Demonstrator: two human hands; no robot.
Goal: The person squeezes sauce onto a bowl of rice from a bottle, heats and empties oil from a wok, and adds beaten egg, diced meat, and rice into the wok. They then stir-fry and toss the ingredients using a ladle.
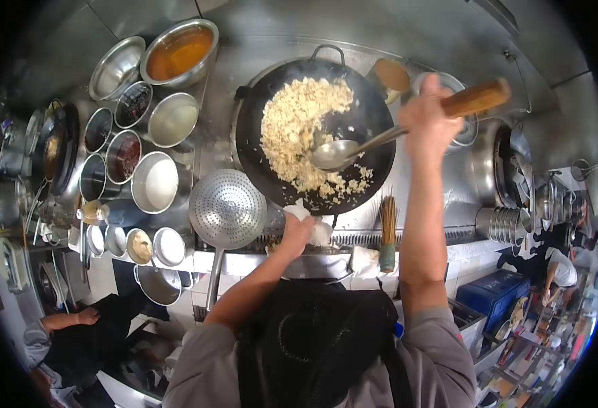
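A large black wok [374,129] sits on the stove in front of me, with fried rice [292,115] heaped mostly on its left side and loose bits at the lower right. My right hand [432,121] is closed around the wooden-handled ladle [336,155], whose metal bowl rests among the rice. At the wok's near rim, my left hand [297,231] is closed on a white cloth [321,233]; the cloth is against the rim, and the near handle is partly hidden by it.
Left of the wok lies a perforated strainer [227,207]. Beyond it stand several metal pots, one with white powder [160,183], and a bowl of orange liquid [180,54]. A bamboo brush [387,231] stands at the near right edge. Another person [81,333] is at lower left.
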